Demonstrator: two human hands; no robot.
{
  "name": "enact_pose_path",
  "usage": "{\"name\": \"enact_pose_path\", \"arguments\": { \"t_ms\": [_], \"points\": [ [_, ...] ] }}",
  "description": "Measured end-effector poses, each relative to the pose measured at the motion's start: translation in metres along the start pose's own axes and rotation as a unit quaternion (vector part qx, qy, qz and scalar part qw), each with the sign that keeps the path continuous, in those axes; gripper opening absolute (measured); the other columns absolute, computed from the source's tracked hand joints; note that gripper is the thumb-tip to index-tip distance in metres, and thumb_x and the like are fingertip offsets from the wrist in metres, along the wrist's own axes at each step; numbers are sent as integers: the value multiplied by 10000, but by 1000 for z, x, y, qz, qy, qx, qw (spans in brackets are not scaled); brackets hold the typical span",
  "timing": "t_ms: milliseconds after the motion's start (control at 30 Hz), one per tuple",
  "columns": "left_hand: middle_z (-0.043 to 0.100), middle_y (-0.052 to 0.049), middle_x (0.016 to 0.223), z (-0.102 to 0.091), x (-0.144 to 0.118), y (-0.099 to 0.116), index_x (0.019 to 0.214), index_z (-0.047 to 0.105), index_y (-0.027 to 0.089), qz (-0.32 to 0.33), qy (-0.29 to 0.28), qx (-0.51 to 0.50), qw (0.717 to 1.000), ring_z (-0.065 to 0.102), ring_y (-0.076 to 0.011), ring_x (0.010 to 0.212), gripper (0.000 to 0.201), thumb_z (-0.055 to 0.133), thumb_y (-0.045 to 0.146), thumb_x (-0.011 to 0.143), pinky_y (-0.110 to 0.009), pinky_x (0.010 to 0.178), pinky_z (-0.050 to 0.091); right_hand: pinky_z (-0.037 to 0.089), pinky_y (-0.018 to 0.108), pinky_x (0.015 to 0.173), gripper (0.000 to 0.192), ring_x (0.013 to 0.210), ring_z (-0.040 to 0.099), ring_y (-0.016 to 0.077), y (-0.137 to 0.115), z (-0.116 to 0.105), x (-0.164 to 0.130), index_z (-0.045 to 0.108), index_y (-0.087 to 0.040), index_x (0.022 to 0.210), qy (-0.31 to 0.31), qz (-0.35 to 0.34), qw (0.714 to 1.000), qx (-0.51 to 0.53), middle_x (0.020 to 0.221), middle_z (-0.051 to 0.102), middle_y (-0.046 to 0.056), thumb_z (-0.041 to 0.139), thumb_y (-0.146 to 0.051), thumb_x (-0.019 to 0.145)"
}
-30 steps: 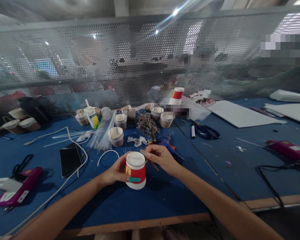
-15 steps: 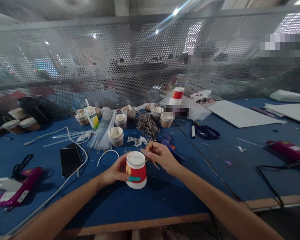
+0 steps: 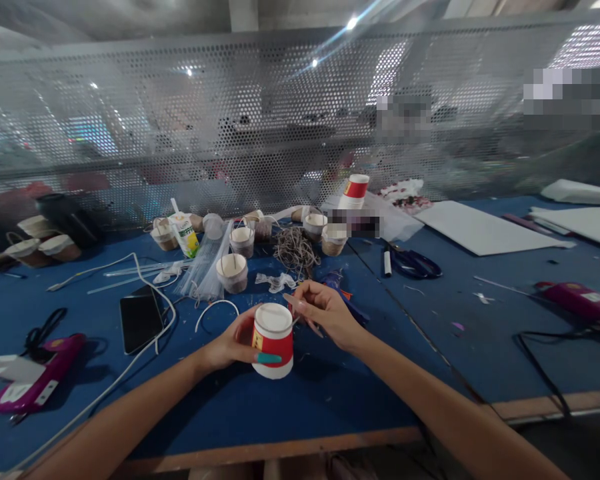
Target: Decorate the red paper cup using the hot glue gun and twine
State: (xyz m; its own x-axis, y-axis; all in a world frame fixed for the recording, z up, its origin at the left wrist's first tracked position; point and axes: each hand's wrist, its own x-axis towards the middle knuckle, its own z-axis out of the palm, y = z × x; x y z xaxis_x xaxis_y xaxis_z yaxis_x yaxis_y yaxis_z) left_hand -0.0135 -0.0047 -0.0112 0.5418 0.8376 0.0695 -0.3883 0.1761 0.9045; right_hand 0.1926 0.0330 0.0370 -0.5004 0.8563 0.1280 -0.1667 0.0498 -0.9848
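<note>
My left hand is wrapped round a red and white paper cup, which is upside down with its recessed base facing up. Its thumb, with a long turquoise nail, lies across the red band. Just right of the cup's upper edge, my right hand has its fingers pinched together. A thin greyish cord shows between these fingers and the cup; most of it is hidden. Beyond the hands lies a tangled pile of brown-grey cord. Left of it stands a small cord-wrapped cup with a handle.
Purple glue guns lie at the left and the right. A phone and white cable are on the left, near clear sticks. Scissors, white boards and stacked paper cups sit further back, before a perforated metal screen.
My right hand's fingertips have shifted very slightly at the cup's upper edge. My left hand and the cup have stayed almost still.
</note>
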Motion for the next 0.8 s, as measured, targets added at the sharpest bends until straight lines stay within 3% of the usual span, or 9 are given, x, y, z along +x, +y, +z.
{"name": "enact_pose_path", "arguments": {
  "t_ms": [133,400,600,800],
  "points": [
    [686,-58,1018,2,0,1,1135,594,213,-1,19,-7,1000,626,-269,960,677,830,209,500,-417,907,433,320,145,299,316,347,411,37,0,0,1,524,-181,755,-5,-1,1000,8,504,494,-84,711,-435,731],
    [717,-77,925,0,3,2,1044,616,178,-10,127,-47,991,663,-252,828,600,827,245,486,-396,792,496,470,214,425,332,433,549,92,1,-1,4,507,-188,793,-8,-2,1000,14,552,566,-41,590,-509,818],
    [686,-48,861,3,11,3,1018,564,148,15,206,24,978,632,-195,759,703,871,259,396,-360,758,503,373,175,279,284,301,494,59,2,-4,5,453,-199,846,2,17,1000,-26,697,646,-24,544,-468,853],
    [631,-54,1036,-1,14,1,1135,488,190,94,217,138,962,591,-223,944,818,865,247,411,-390,895,456,360,158,275,298,279,472,38,6,-6,6,461,-200,856,58,9,983,-173,739,641,-21,459,-497,876]
  ]
}}
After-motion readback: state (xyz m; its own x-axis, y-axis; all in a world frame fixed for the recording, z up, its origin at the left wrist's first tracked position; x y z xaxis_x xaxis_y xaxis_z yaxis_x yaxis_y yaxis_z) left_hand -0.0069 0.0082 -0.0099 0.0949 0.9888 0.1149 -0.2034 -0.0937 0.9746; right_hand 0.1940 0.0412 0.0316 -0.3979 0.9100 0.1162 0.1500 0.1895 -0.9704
